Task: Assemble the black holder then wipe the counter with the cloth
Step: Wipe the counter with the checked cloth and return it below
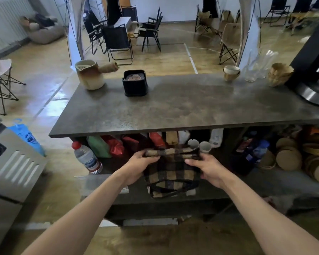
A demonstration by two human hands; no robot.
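Note:
A brown and black checked cloth (170, 172) hangs in front of me, below the counter's front edge. My left hand (136, 167) grips its upper left part and my right hand (208, 169) grips its upper right part, the top edge folded over between them. The black holder (135, 85) stands upright at the back left of the grey stone counter (182, 107), with round brown discs inside it.
A beige ceramic pot (91, 74) with a side handle stands left of the holder. A cup (231, 72), glassware (254, 69), paper filters (280, 74) and a black machine (313, 70) line the back right. The shelf below holds a water bottle (87, 158), bags and wooden discs (287, 159).

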